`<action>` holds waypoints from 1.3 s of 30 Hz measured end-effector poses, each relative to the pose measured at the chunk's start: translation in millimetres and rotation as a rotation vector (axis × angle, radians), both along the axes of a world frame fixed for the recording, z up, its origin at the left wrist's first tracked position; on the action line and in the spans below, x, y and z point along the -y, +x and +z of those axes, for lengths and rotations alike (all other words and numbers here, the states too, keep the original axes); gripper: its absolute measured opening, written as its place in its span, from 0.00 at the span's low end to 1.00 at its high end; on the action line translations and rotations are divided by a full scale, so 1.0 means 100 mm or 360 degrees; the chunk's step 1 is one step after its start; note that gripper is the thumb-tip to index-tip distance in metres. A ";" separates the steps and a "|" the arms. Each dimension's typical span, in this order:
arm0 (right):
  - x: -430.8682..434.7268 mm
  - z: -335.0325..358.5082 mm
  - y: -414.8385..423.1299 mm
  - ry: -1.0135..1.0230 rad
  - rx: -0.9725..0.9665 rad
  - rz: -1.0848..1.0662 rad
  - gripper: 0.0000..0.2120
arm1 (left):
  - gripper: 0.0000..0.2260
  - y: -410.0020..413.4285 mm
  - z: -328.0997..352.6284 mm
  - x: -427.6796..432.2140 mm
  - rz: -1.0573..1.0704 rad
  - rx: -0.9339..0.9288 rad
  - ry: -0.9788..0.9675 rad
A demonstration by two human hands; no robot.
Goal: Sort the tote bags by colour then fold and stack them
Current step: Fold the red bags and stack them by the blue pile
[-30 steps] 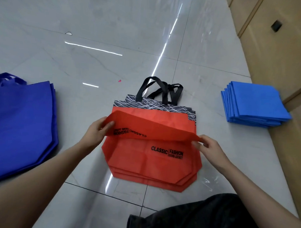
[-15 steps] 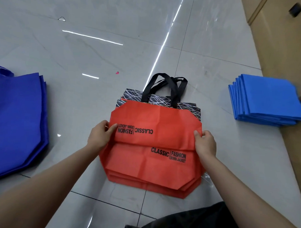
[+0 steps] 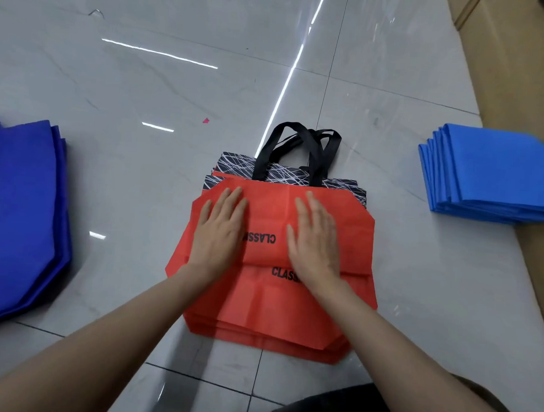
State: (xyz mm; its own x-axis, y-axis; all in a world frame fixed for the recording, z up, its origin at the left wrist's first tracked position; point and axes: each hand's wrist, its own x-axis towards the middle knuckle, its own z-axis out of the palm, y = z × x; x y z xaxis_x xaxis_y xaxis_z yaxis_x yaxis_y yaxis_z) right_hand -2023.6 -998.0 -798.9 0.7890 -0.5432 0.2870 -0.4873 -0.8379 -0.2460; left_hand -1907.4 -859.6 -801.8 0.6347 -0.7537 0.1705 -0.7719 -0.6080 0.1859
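A pile of red tote bags [image 3: 260,316] with black handles [image 3: 300,151] and a black-and-white patterned top band lies on the floor in front of me. The top red bag [image 3: 267,212] is folded, its bottom half turned up over the top, with upside-down "CLASSIC" print showing. My left hand [image 3: 220,231] and my right hand [image 3: 316,238] press flat on the folded flap with straight fingers, side by side. Dark blue unfolded bags [image 3: 20,215] lie at the left. A stack of folded light blue bags [image 3: 487,176] sits at the right.
The floor is glossy grey tile [image 3: 142,176] with light reflections. A wooden cabinet [image 3: 522,76] runs along the right edge behind the light blue stack. A small pink scrap [image 3: 206,120] lies on the floor. My dark-clothed knee [image 3: 328,405] is at the bottom.
Both hands carried the red bag's bottom edge up over its top, let go of the corners, and now lie flat on the folded flap.
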 end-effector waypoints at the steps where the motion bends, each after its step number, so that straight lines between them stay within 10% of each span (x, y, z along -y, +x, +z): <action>1: -0.09 0.01 0.09 0.0048 -0.0068 0.0101 0.24 | 0.21 -0.01 -0.01 0.06 0.0008 -0.0099 0.0001; 11: -0.06 -0.35 0.15 0.0154 -0.0690 0.0123 0.31 | 0.32 0.05 -0.35 0.05 0.0048 -0.0186 0.0315; 29: 0.32 -0.17 -0.43 -0.0019 -0.0515 -0.0202 0.28 | 0.30 0.08 -0.16 -0.37 0.0307 -0.0274 0.0337; 34: -0.17 -0.24 -0.57 -0.0187 -0.0486 0.0603 0.31 | 0.40 -0.11 -0.12 -0.48 0.0130 -0.0381 0.0202; 39: -0.22 -0.20 -0.61 -0.0106 -0.0394 0.0563 0.23 | 0.46 -0.25 -0.04 -0.60 -0.0189 -0.0392 0.0405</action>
